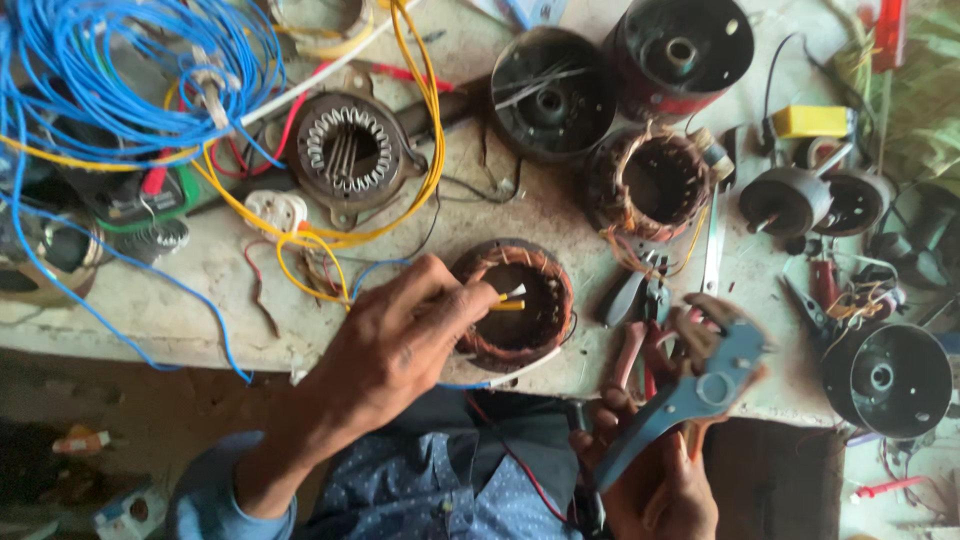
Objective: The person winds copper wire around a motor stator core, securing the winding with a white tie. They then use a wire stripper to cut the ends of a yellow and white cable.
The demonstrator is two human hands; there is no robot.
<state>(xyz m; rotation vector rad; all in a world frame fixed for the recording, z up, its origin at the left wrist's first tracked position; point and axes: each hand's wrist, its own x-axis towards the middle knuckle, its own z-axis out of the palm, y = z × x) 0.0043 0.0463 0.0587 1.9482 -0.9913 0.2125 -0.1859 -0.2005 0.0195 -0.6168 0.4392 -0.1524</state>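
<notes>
Left hand (pixel 395 335): fingers pinched around a small bundle of lead wires (pixel 510 298), yellow and white ends poking out past the fingertips, held over the bore of the copper-wound stator (pixel 515 305). The stator sits at the near edge of the desk (pixel 210 270), just in front of my body.

Right hand (pixel 665 470): clenched around the handles of a wire stripper (pixel 700 385) with blue-grey jaws and reddish grips, raised off the desk to the right of the stator, jaws pointing up and left. The tool is motion-blurred, so I cannot tell how far its jaws stand apart.

Judgement on doing this well: I keep the left pinch close to the wire ends so they stay stiff and separate, present one lead at a time, and keep the stripper well clear of the enamelled copper windings, since a nick there would spoil the coil.

Surroundings: pliers (pixel 630 295) lie just right of the stator. A second wound stator (pixel 650 185) sits behind them, dark motor housings (pixel 550 95) farther back. A bare laminated stator core (pixel 350 150) rests left of centre, with loops of yellow wire (pixel 425 130) around it and a tangle of blue wire (pixel 120 70) at the far left.
</notes>
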